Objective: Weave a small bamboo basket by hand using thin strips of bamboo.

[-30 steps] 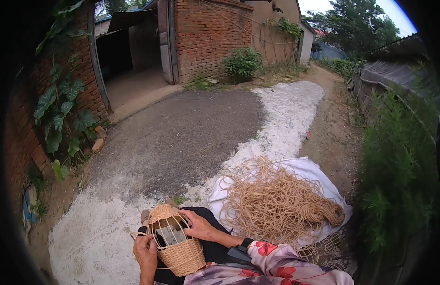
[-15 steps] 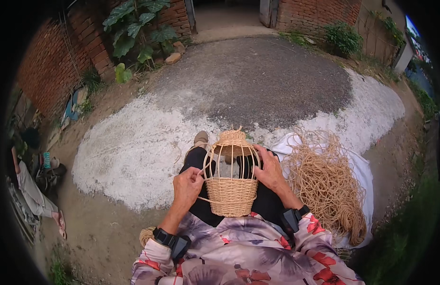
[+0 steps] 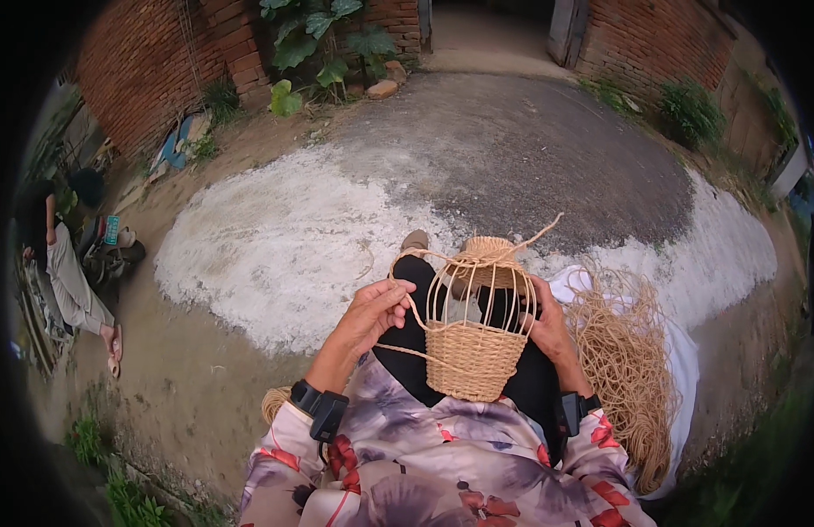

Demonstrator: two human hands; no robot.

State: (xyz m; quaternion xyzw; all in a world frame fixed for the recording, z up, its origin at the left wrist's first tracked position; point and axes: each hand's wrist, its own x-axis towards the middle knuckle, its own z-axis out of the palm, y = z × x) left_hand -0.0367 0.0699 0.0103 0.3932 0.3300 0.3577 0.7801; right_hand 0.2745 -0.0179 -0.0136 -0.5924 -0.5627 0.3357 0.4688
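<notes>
far to the left of the basket, another person (image 3: 73,290) shows in pale trousers and sandals, with a dark vehicle (image 3: 113,262) just beside them. nearer, left of the basket and lower, part of a coil of cord (image 3: 273,404) peeks out by the wearer's flowered sleeve (image 3: 279,448). just left of the basket is the left hand (image 3: 367,316), thumb and fingers pinched together on a tan strand (image 3: 413,307) that loops over from the basket's top. the basket (image 3: 475,360) itself is between the wearer's dark-trousered legs, tilted a little: tightly woven below, bare upright ribs in the middle, a woven collar (image 3: 490,250) above. a loose end (image 3: 540,232) pokes up and right from that collar. at the basket's right side the right hand (image 3: 547,325) is clamped on the ribs. farther right of the basket, a tangled heap of cord (image 3: 626,369) lies on a white cloth (image 3: 682,364).
</notes>
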